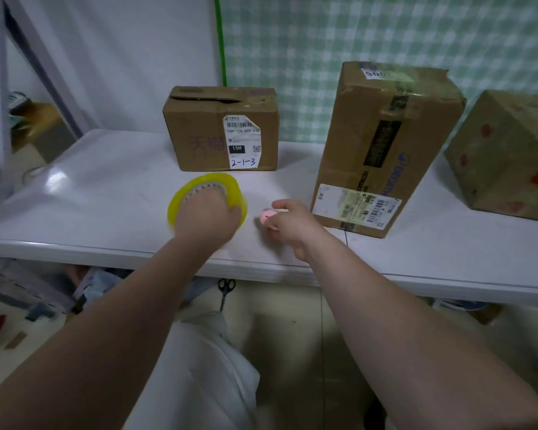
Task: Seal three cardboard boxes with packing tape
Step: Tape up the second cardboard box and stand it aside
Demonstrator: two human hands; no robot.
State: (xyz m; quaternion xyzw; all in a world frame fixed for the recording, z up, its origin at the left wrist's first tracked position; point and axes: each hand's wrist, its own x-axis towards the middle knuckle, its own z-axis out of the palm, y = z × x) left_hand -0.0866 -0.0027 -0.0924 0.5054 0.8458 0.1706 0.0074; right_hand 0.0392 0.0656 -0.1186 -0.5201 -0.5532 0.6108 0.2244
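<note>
My left hand (206, 216) grips a yellow roll of packing tape (196, 187) on the white table (106, 193), fingers hooked into its core. My right hand (288, 226) closes on a small pink object (266, 216), blurred, near the table's front. Three cardboard boxes stand behind. A small box (199, 135) with a white shipping label sits behind the tape, its top flap slightly lifted. A tall box (385, 144) with labels and dark old tape is right of my right hand. A third box (507, 156) with red marks sits at the far right.
Black scissors (225, 290) hang or lie below the table's front edge. A grey metal frame (0, 97) rises at the left with clutter on the floor beneath it. A green checked curtain (385, 32) hangs behind the boxes. White cloth covers my lap.
</note>
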